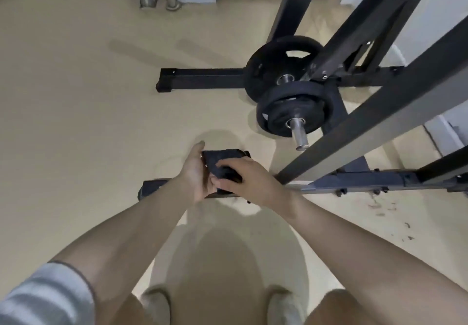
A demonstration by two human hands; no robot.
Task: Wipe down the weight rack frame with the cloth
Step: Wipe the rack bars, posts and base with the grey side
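A dark folded cloth (217, 158) is held between both hands, above the near floor bar of the black weight rack frame (354, 132). My left hand (196, 172) cups it from the left with the palm up. My right hand (247, 175) presses on it from the right, fingers over the cloth. The frame's slanted uprights rise to the right, and its near base bar (354, 184) runs left to right under my hands. The cloth hangs above that bar; contact cannot be told.
Black weight plates (291, 111) sit on steel pegs of the rack, one peg (298, 134) pointing toward me. A second base bar (200, 78) lies farther away on the beige floor. Bits of debris (379, 208) lie at the right. My legs and shoes show at the bottom.
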